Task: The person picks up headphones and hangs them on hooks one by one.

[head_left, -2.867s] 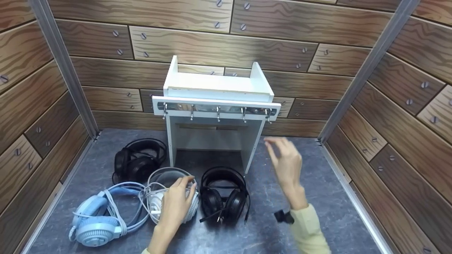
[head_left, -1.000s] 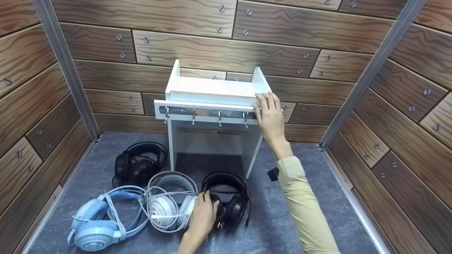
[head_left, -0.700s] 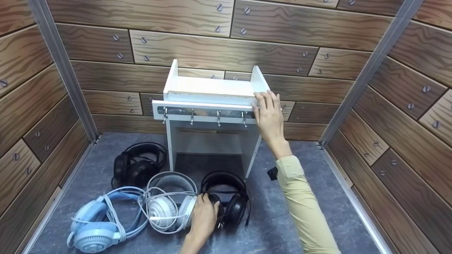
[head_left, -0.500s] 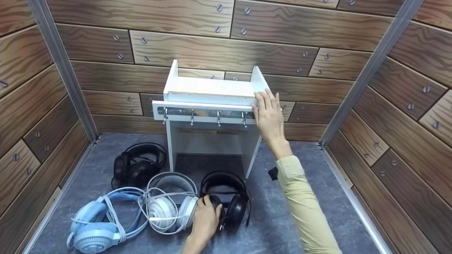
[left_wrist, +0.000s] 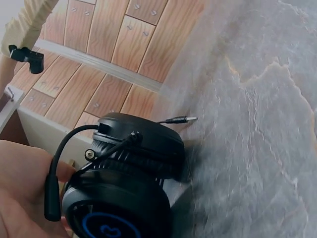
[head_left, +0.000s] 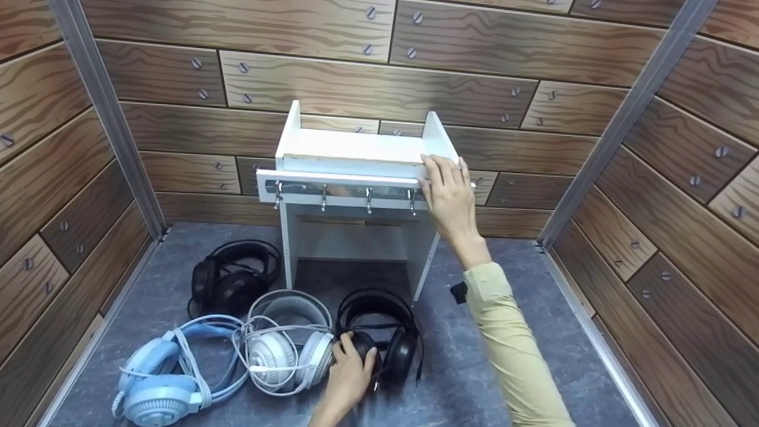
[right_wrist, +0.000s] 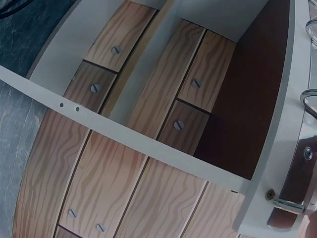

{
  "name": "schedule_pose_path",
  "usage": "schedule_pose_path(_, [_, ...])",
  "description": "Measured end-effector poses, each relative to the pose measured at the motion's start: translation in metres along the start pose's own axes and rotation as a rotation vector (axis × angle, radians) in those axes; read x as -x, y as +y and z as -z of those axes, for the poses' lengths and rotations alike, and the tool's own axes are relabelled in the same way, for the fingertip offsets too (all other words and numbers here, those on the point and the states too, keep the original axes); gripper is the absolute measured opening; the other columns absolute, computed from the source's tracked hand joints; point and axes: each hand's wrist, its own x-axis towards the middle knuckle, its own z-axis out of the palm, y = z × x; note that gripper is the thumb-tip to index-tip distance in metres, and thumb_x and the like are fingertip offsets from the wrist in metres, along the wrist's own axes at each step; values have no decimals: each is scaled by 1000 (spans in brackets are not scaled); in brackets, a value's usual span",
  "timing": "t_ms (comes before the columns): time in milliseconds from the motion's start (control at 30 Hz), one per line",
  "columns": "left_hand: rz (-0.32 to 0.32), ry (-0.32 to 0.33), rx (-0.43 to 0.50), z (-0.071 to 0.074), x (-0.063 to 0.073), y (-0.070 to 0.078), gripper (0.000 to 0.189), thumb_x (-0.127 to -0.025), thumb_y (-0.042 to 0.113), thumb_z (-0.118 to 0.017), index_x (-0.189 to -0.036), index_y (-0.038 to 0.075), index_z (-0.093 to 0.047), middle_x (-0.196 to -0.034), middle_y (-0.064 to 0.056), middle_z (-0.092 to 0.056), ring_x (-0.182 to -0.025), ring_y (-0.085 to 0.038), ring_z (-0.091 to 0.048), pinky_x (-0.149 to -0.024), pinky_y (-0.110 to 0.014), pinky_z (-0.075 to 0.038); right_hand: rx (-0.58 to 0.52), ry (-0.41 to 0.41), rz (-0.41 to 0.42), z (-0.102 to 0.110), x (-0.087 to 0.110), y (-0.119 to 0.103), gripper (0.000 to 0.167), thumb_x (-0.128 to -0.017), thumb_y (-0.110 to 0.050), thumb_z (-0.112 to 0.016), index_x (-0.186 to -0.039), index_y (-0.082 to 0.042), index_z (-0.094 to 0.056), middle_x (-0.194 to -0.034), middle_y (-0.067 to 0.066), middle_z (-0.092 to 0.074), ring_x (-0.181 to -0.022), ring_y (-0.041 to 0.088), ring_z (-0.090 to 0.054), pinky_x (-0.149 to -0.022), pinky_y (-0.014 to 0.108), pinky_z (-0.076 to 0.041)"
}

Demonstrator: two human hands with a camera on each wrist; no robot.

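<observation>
My left hand (head_left: 347, 376) grips the left ear cup of a black headset (head_left: 398, 353), which lies on the grey floor in front of a white rack. Part of the hand (left_wrist: 25, 188) shows behind that headset (left_wrist: 133, 144) in the left wrist view, beside its microphone boom. My right hand (head_left: 450, 201) rests on the right front end of the white rack (head_left: 356, 145), fingers extended over its edge. Beneath it runs a hook rail (head_left: 344, 177) with several metal hooks. To the left lies a white headset (head_left: 273, 356), cable looped over it, close to my left fingers.
A light blue headset (head_left: 160, 397) with a coiled cable lies at the front left. Another black headset (head_left: 231, 284) sits behind it, left of the rack. Wood-patterned walls (head_left: 178, 130) enclose the floor (head_left: 474, 367) on three sides.
My right hand has come from beside the rack onto its right end. My left hand has moved right, from over the white headset to the black one, which has just shifted slightly.
</observation>
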Motion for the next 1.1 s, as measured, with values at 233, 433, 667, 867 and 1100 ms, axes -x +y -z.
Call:
schedule_pose_path(233, [78,-85,104,1,-1,-2,54,-95,31,-69,-134,8,-41,-123,-37,-48,-90,-60,-62,-78,-64,-51,34,-2,-6,0,-1,-2,43,-106,-36,-48,-137,-7,-57,-127,13,-62,-122,31,-54,-116,49,-31])
schedule_pose_path(433, [156,-92,164,-2,-3,-7,53,-94,38,-69,-134,18,-40,-119,-39,-55,-104,-57,-61,-85,-64,-49,60,-21,-41,-1,-2,-6,41,-108,-35,-43,-134,-7,-57,-125,14,-61,-122,32,-53,-118,50,-28])
schedule_pose_path(667, [139,-69,268,-5,-6,-14,61,-92,33,-72,-136,8,-39,-133,-35,-56,-113,-53,-61,-90,-63,-48,71,-32,-46,-3,-2,-6,41,-108,-34,-42,-135,-7,-55,-126,13,-59,-122,32,-51,-118,50,-28])
schedule_pose_path(867, [103,-103,371,-4,-11,-21,61,-91,28,-74,-136,7,-39,-129,-38,-56,-117,-53,-57,-96,-63,-46,51,-49,-56,-3,-2,-7,41,-109,-34,-40,-136,-8,-54,-126,12,-58,-123,31,-49,-118,49,-27])
schedule_pose_path(1100, [49,-78,495,-9,-10,-25,62,-82,18,-80,-128,6,-41,-136,-25,-52,-127,-43,-52,-106,-54,-40,45,-65,-68,-3,-2,-7,42,-109,-36,-37,-137,-9,-53,-127,12,-57,-123,31,-47,-118,49,-25])
